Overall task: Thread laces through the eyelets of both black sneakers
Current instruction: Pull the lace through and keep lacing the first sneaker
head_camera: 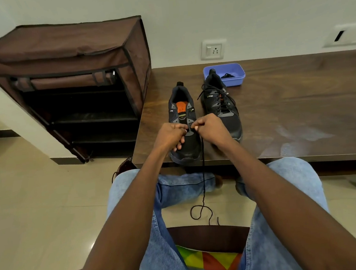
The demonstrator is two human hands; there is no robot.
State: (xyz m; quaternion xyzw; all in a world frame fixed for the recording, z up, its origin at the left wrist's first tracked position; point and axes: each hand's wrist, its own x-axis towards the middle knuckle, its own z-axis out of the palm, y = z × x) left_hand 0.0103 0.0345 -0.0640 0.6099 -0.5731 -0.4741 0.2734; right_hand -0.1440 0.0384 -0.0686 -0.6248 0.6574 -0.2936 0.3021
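Two black sneakers stand on the dark wooden table (pixel 288 113). The left sneaker (pixel 181 104) sits at the table's front edge with its orange tongue showing and its upper eyelets empty. Both hands meet over its lowest eyelets: my left hand (pixel 170 135) and my right hand (pixel 209 128) each pinch the black lace (pixel 203 175) there. The lace's long end hangs down off the table edge and loops between my knees. To the right stands the right sneaker (pixel 221 105) with laces through its eyelets and loose ends on top.
A blue plastic tub (pixel 235 75) holding a dark lace sits behind the right sneaker. A brown fabric shoe rack (pixel 72 79) stands left of the table against the wall. My knees in jeans are under the table edge, and I sit on a chair with a colourful cushion (pixel 210 262).
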